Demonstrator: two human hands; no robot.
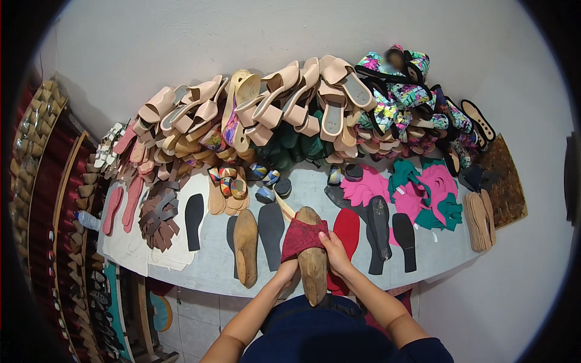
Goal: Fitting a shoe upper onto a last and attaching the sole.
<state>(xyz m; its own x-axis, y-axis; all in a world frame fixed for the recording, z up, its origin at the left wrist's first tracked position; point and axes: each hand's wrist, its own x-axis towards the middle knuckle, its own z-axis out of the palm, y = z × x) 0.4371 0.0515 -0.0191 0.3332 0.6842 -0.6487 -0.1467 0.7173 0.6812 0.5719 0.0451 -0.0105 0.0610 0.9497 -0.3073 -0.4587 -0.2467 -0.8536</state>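
A worn wooden shoe last (pixel 313 275) is held over the front edge of the table, its narrow end toward me. Across its middle lies a dark red patterned shoe upper (pixel 302 238). My right hand (pixel 334 253) grips the last's right side, thumb pressed on the upper's edge. From the left, my left hand (pixel 289 270) holds the last and upper; most of its fingers are hidden beneath them. A red sole (pixel 347 233) lies right of the last, and a dark grey sole (pixel 271 233) left of it. A second wooden last (pixel 246 245) rests farther left.
Heaped sandals (pixel 290 91) line the wall behind the grey table (pixel 181 275). Brown upper pieces (pixel 160 218), black insoles (pixel 193 221), pink and green cutouts (pixel 433 190) and stacked tan soles (pixel 478 224) spread across it. Racks of lasts (pixel 39 133) stand at left.
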